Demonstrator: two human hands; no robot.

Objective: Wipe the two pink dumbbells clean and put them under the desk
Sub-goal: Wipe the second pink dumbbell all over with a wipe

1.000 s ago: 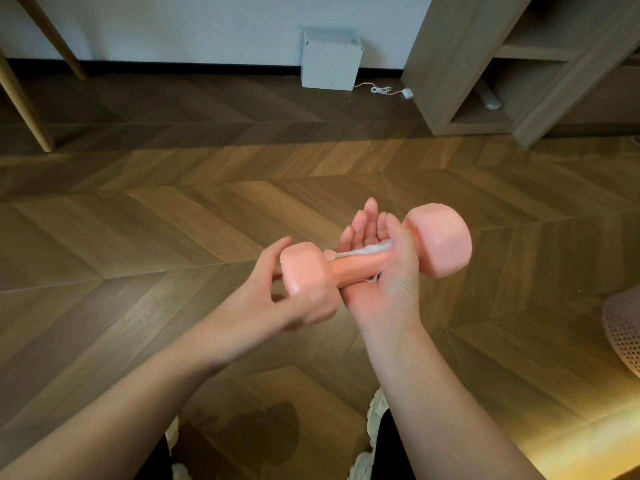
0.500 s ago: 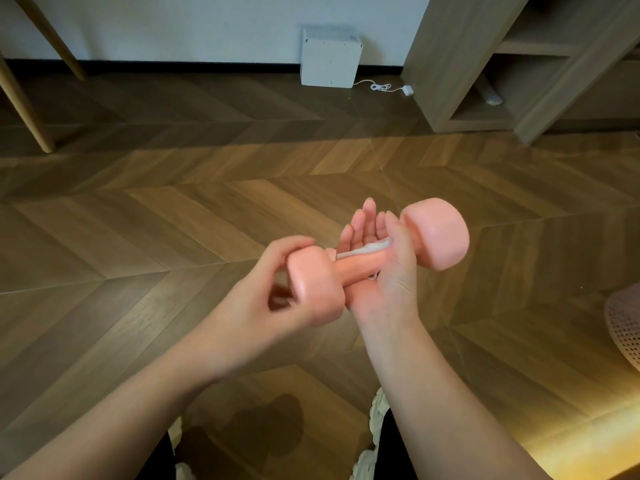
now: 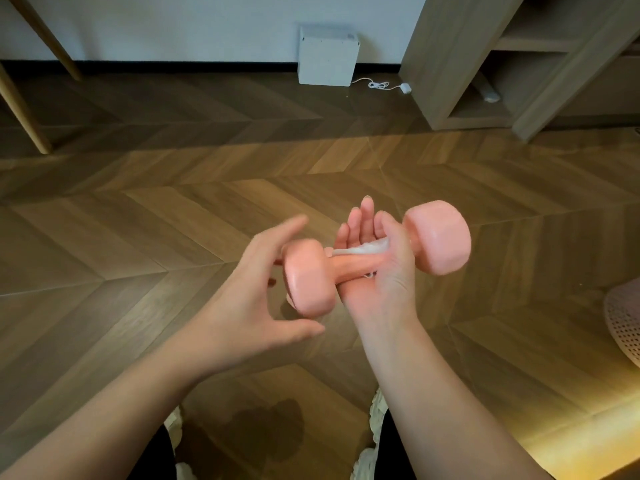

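One pink dumbbell (image 3: 437, 237) lies across my right hand (image 3: 384, 271), held above the wooden floor. A white wipe (image 3: 360, 250) is pressed between that palm and the dumbbell's handle, with my thumb over it. My left hand (image 3: 249, 292) is spread around the near head of the dumbbell, fingers apart, its fingertips close to or touching the head's far side. Only this one dumbbell is in view.
A wooden desk or shelf unit (image 3: 460, 60) stands at the back right with open space beneath. A white box (image 3: 327, 55) with a cable sits against the wall. Wooden legs (image 3: 24, 112) are at the left, a pink perforated object (image 3: 623, 327) at the right edge.
My left hand has let go of the near dumbbell head and spread its fingers. The right hand still holds the handle with the wipe; the dumbbell has barely moved.
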